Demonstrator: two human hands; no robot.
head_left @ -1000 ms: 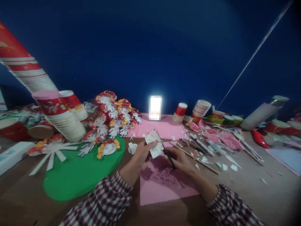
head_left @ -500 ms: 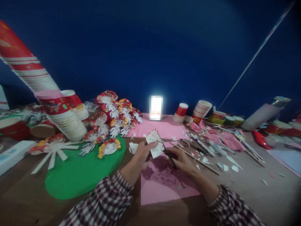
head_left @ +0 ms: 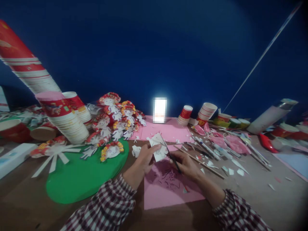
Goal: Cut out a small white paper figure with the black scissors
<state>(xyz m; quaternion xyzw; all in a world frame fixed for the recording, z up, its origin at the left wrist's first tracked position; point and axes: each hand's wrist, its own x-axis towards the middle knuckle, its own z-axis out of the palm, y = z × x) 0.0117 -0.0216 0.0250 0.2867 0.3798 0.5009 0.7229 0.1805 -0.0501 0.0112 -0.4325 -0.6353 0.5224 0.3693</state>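
Pinched in my left hand point(head_left: 141, 162) is a piece of white paper point(head_left: 157, 150) with a drawn figure on it, thumb on top. My right hand point(head_left: 185, 165) is closed around dark-handled scissors point(head_left: 176, 162); their thin blades lie along the right edge of the paper. Both hands are above a pink sheet point(head_left: 156, 200) with dark scribbled marks on the tabletop. Left of my left hand lies a white paper scrap point(head_left: 136, 151). Finger details of my right hand are partly hidden.
Paper-cut figures with red and yellow curled trim point(head_left: 112, 150) pile up at the left, partly on a green oval sheet point(head_left: 84, 183). Paper cup stacks point(head_left: 72, 125) stand behind. Pens, a wooden stick point(head_left: 207, 165) and scraps lie at the right. A blue wall point(head_left: 154, 48) rises behind.
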